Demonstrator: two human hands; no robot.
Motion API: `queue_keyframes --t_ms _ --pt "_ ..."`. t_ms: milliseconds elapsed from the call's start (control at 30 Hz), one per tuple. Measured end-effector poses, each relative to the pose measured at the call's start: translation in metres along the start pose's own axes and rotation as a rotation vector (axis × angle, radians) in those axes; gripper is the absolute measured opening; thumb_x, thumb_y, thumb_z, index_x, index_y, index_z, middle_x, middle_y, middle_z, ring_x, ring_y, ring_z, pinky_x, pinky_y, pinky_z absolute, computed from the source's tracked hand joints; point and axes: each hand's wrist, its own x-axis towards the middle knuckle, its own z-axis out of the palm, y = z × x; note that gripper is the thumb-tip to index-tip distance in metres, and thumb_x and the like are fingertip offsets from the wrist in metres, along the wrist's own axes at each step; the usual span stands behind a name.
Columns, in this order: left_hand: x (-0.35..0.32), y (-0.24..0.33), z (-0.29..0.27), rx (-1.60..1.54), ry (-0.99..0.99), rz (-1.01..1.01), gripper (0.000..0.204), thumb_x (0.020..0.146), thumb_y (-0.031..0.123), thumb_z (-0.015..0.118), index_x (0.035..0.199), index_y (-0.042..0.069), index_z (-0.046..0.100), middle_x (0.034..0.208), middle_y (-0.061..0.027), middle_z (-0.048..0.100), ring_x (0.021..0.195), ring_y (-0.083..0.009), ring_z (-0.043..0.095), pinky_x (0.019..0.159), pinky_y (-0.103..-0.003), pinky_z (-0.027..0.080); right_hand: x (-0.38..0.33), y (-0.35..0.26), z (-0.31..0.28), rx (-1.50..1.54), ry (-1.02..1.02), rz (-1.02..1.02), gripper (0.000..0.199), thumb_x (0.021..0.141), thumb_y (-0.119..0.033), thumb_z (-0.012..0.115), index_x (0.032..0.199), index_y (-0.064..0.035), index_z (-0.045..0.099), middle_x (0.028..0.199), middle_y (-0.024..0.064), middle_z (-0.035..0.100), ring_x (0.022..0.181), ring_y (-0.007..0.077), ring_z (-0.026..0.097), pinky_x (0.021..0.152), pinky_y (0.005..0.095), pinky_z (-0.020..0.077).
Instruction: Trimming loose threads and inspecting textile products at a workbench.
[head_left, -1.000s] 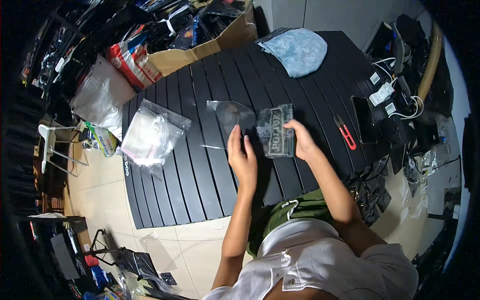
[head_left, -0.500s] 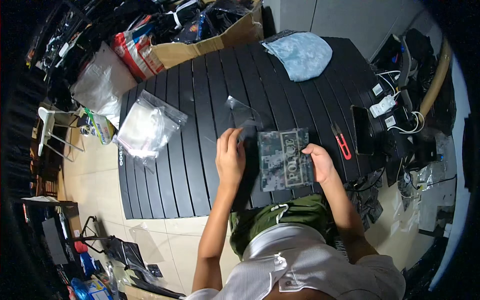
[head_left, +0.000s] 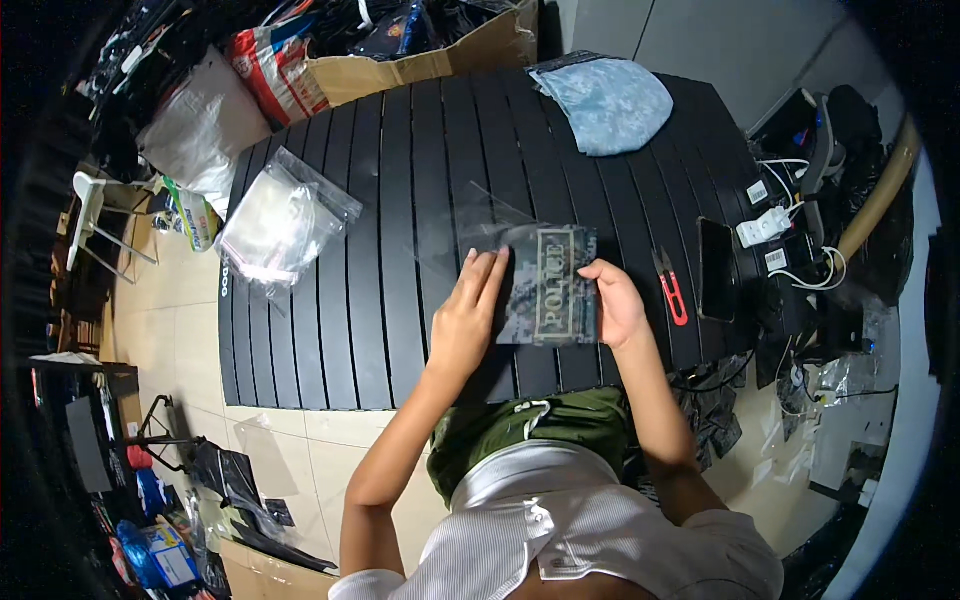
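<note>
A camouflage fabric panel [head_left: 556, 285], flat and rectangular with a framed line of lettering, is in my right hand [head_left: 617, 303], whose thumb lies over its right edge. My left hand [head_left: 467, 318] is at the panel's left edge, with long fingers pressed on a clear plastic bag [head_left: 487, 212]; its thumb is hidden. The bag is hard to see against the dark slats. A hazy sheen covers the panel's left part, so it seems to lie partly within or under the film.
Red-handled thread snips [head_left: 672, 290] and a black phone [head_left: 715, 268] lie on the slatted black table [head_left: 400, 345], right of my hands. A stack of clear bags [head_left: 280, 225] lies left. A pale blue cloth cap [head_left: 615, 105] sits at the far edge, near an open cardboard box [head_left: 400, 72].
The panel has moved left and slightly away from me, with my right hand on it. It now meets the bag at my left fingers. The whole view has shifted a little.
</note>
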Motion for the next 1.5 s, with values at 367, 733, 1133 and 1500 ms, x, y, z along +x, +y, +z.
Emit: queue_keyframes --t_ms 367,733,1133,1500 --pt "-0.016 0.021 -0.001 0.053 -0.060 0.007 0.060 0.075 0.000 0.050 0.133 0.006 0.038 0.127 -0.0069 0.045 0.113 -0.0305 0.051 0.076 -0.029 0.052 0.017 0.012 -0.027 0.180 -0.031 -0.106 0.033 0.084 -0.018 0.044 0.107 0.0020 0.055 0.101 0.0156 0.063 0.088 0.0287 0.063 0.083 0.0420 0.0492" --pt "-0.027 0.044 -0.001 -0.063 -0.032 -0.116 0.061 0.070 -0.005 0.046 0.131 0.003 0.040 0.134 -0.0101 0.040 0.122 -0.0364 0.039 0.093 -0.041 0.042 0.029 0.049 -0.023 0.240 0.016 -0.240 0.032 0.083 -0.020 0.047 0.106 0.0002 0.057 0.104 0.0143 0.062 0.095 0.0275 0.061 0.088 0.0401 0.0470" --pt "-0.031 0.060 -0.012 -0.201 -0.061 -0.154 0.055 0.081 0.022 0.042 0.132 0.001 0.038 0.138 -0.0137 0.036 0.129 -0.0404 0.026 0.106 -0.049 0.019 0.019 0.073 -0.004 0.335 -0.255 -0.155 0.036 0.088 -0.027 0.044 0.110 -0.0013 0.054 0.113 0.0132 0.058 0.104 0.0261 0.054 0.093 0.0380 0.0408" --pt "-0.063 0.049 -0.006 -1.347 0.665 -0.729 0.076 0.084 0.025 0.054 0.142 0.005 0.010 0.145 -0.0167 0.017 0.132 -0.0261 0.025 0.107 -0.040 0.021 -0.010 0.090 0.023 0.089 -0.056 -0.135 0.060 0.068 0.005 0.042 0.128 0.0022 0.036 0.123 0.0190 0.049 0.114 0.0327 0.048 0.099 0.0461 0.0378"
